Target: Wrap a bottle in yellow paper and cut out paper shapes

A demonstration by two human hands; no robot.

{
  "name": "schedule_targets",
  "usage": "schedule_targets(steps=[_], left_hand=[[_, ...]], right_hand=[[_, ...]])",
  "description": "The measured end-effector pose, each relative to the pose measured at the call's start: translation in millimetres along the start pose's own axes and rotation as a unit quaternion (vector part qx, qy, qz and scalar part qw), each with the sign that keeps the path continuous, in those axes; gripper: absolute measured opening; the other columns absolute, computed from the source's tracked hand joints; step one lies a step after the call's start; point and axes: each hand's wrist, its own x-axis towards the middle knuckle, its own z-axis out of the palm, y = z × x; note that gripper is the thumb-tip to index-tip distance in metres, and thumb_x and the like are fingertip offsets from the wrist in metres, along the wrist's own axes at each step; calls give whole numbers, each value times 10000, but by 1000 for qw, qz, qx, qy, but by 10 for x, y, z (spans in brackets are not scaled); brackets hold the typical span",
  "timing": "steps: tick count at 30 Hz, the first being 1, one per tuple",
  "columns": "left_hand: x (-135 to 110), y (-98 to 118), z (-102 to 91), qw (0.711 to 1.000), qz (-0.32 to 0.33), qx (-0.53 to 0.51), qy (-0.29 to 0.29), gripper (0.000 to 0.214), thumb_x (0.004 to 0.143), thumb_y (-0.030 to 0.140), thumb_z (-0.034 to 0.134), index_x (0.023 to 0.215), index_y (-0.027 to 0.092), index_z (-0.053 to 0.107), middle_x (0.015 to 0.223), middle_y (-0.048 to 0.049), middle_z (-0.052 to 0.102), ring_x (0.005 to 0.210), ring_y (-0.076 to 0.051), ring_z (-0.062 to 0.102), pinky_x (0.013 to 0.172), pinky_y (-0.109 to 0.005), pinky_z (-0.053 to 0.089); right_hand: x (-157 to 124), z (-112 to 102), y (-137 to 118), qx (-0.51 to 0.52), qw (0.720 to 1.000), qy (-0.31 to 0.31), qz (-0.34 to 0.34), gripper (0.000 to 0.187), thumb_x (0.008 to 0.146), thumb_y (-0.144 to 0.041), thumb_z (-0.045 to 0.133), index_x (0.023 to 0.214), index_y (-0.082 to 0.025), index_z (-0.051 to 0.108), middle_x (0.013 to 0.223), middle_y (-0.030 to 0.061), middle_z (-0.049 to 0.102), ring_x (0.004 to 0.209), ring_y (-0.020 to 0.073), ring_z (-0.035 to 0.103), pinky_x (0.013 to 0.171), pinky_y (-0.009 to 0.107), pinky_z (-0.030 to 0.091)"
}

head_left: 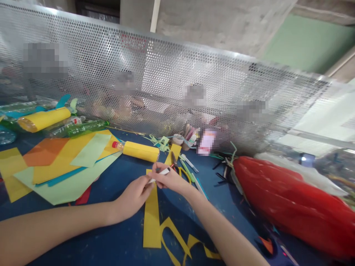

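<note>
A white marker pen (165,171) with a dark end lies slantwise between my two hands. My right hand (168,178) is closed around it, fingers bent. The fingers of my left hand (138,195) pinch the pen's lower end; their tips are partly hidden. Under both hands runs a long yellow paper strip (152,229) on the blue table (111,240). Just beyond is a plastic bottle wrapped in yellow (141,151), lying on its side with a red cap. Close to my right hand lie scissors (184,173) with yellow handles.
Layered coloured sheets (61,166) cover the left side, with bottles (85,127) behind them. Yellow cut-out scraps (174,240) lie near the front. Several pens (190,163) are right of the scissors. A large red plastic bag (291,199) fills the right; a perforated metal screen (166,74) stands behind.
</note>
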Motion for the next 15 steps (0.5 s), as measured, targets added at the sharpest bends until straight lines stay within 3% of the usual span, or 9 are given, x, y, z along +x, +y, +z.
schedule_targets(steps=[7,15], left_hand=[[43,-90,6,999,-31,25,-26,342,951,364,286,944,179,574,910,-56,652,831,-200,614,766,-326,467],[121,-113,-44,997,-41,9,-62,325,936,368,321,1000,189,585,950,-59,669,875,-208,621,819,-332,462]], right_hand=[[83,71,265,64,998,19,-15,379,752,-486,623,654,-217,375,342,-111,450,287,44,323,318,145,217],[88,76,364,115,992,42,-9,362,771,-455,630,658,-216,383,343,-111,442,291,37,309,311,136,192]])
